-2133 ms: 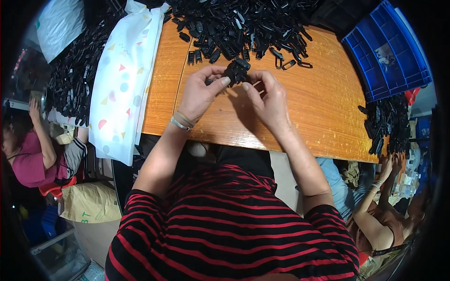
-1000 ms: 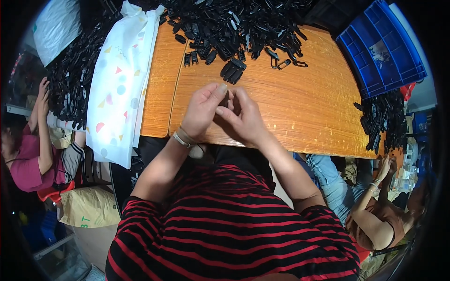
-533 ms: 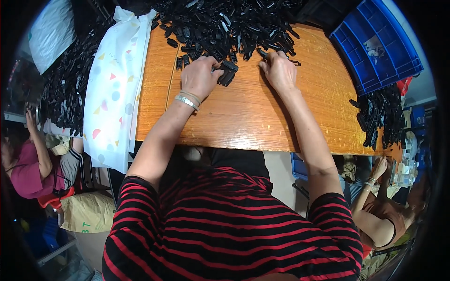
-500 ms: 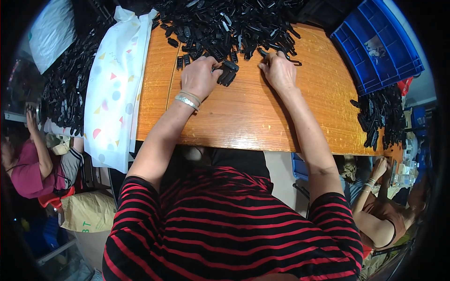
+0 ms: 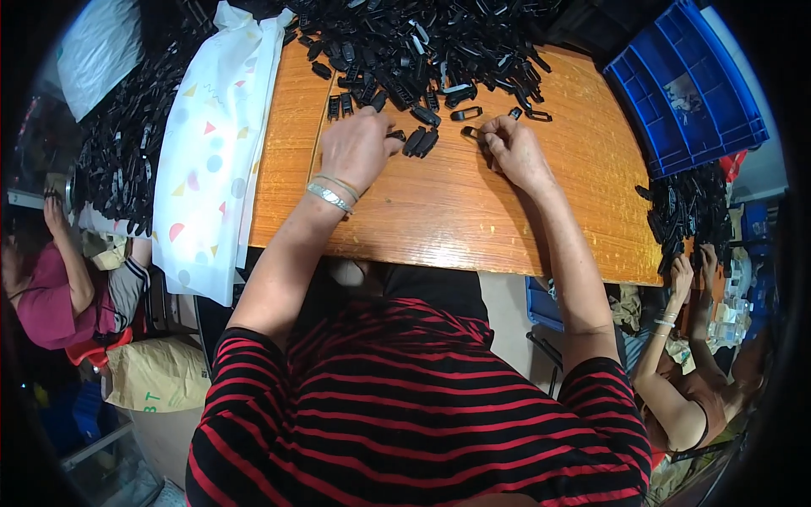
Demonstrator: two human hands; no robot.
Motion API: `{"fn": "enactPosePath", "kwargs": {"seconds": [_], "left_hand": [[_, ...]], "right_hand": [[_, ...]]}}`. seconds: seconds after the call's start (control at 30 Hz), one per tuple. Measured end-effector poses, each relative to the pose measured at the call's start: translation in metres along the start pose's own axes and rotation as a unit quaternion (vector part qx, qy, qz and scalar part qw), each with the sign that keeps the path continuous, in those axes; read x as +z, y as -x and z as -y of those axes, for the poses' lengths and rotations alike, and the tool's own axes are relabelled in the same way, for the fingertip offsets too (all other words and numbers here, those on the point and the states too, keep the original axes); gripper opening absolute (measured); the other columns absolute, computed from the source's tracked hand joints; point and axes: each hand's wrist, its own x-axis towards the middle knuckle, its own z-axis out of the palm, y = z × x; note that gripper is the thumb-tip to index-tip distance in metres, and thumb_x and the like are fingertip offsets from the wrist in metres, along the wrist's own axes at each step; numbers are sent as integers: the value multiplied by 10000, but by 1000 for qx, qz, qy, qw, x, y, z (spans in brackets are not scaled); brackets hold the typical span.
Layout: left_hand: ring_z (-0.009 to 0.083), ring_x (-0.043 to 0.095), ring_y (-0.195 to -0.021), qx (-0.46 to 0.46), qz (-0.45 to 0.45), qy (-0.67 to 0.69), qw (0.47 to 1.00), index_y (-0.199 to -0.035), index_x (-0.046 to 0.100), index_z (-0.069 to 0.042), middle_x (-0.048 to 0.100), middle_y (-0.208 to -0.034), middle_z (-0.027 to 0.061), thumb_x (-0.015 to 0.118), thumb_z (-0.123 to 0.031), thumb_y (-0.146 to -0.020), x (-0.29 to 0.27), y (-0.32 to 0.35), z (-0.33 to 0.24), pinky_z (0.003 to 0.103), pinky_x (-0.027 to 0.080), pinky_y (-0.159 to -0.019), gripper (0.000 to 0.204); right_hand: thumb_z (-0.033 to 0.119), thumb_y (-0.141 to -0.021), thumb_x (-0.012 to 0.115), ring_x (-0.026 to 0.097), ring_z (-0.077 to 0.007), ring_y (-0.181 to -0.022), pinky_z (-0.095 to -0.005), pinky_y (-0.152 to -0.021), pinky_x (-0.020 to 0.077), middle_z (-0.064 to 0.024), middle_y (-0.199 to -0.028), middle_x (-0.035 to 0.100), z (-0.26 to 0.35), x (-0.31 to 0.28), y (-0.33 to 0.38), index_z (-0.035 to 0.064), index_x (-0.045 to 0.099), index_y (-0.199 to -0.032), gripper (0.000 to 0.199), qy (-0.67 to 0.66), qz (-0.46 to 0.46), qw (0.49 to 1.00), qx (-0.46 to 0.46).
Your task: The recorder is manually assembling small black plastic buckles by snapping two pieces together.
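Observation:
My left hand [image 5: 359, 148] is closed, its fingertips gripping a small black plastic part [image 5: 397, 135]. Right beside those fingers, a few rounded black plastic pieces [image 5: 421, 142] lie side by side on the wooden table [image 5: 405, 203]. My right hand [image 5: 517, 152] is closed too, thumb and fingers pinched at the end of a small black oblong frame [image 5: 471, 133]. Another dark piece [image 5: 515, 112] shows just beyond its knuckles. A loose oblong frame [image 5: 466, 113] lies between the hands, toward the big heap of black plastic parts [image 5: 405, 59].
A patterned white plastic sheet [image 5: 207, 160] covers the table's left side. More black parts [image 5: 118, 169] lie beyond it. At the right stand a blue crate [image 5: 684, 93] and another pile of black parts [image 5: 688, 211]. One person [image 5: 59, 296] sits at left, another [image 5: 680, 397] at right.
My right hand has drawn back from the heap toward me. Loose pieces now show between the hands. The right-hand person's hands have moved onto the pile there.

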Motion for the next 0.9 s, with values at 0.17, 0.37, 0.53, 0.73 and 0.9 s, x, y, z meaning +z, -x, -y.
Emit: {"fn": "enactPosePath", "kwargs": {"seconds": [0.17, 0.37, 0.53, 0.73, 0.9], "left_hand": [[308, 643, -817, 8, 14, -24, 1000, -962, 719, -74, 651, -917, 104, 707, -203, -804, 4, 3, 0, 392, 513, -713, 205], [317, 641, -804, 7, -29, 46, 999, -986, 702, -73, 668, -935, 122, 688, -176, -817, 5, 7, 1, 386, 513, -722, 198], [190, 630, -645, -75, -4, 266, 961, -1012, 662, -25, 678, -847, 73, 677, -137, -849, 7, 13, 11, 285, 508, -590, 198], [57, 562, -561, -170, 61, 552, 814, -1066, 613, -3, 647, -773, 36, 676, -125, -876, 3, 27, 10, 182, 451, -485, 235], [56, 575, -581, -181, 87, 619, 759, -1085, 600, -14, 637, -765, 29, 659, -114, -884, 1, 35, 9, 180, 418, -473, 232]], "right_hand": [[88, -932, 589, 562, -93, -556, -252, -538, 486, -47, -742, 633, 1, -6, -2, -19, 642, -963, 123, -8, 57, 998, 16], [77, -892, 630, 614, -169, -640, -311, -600, 514, -70, -765, 654, -8, -2, -3, 2, 668, -938, 96, 82, 41, 990, -105], [202, -882, 665, 683, -271, -760, -373, -674, 534, -155, -809, 690, 1, 4, 8, 19, 671, -956, 197, 165, -99, 977, -89], [396, -817, 716, 673, -330, -735, -415, -675, 527, -170, -763, 684, 31, 27, 27, 23, 646, -945, 401, 227, -65, 972, -20], [262, -803, 734, 675, -333, -769, -431, -705, 527, -195, -801, 680, 34, 26, 25, -22, 627, -941, 333, 258, -45, 964, -45]]}}
